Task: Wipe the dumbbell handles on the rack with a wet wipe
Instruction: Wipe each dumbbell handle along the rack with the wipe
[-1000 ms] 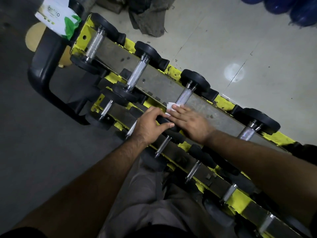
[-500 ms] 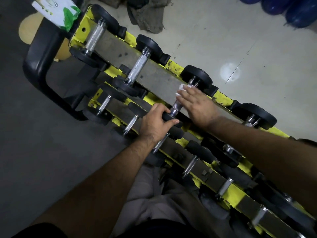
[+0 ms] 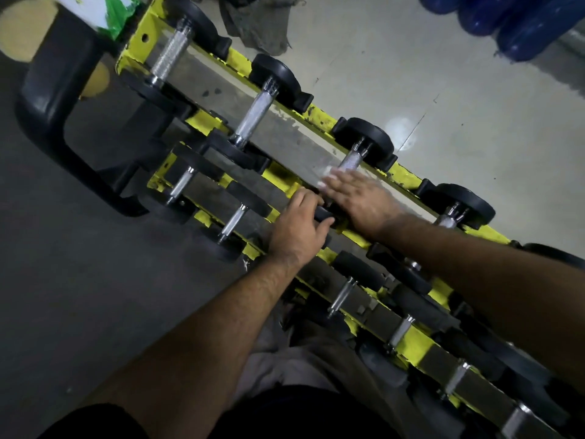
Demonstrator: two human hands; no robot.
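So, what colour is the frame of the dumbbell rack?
Yellow, chipped in places, with grey metal shelves; the rack frame shows best in the head view.

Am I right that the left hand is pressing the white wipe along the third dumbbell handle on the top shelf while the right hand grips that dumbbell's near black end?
Not quite: the hands are swapped. In the head view the right hand presses the wipe; the left hand grips the near end.

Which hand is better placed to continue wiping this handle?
The right hand: it already presses the wet wipe on the handle. The left hand grips the dumbbell's near black head.
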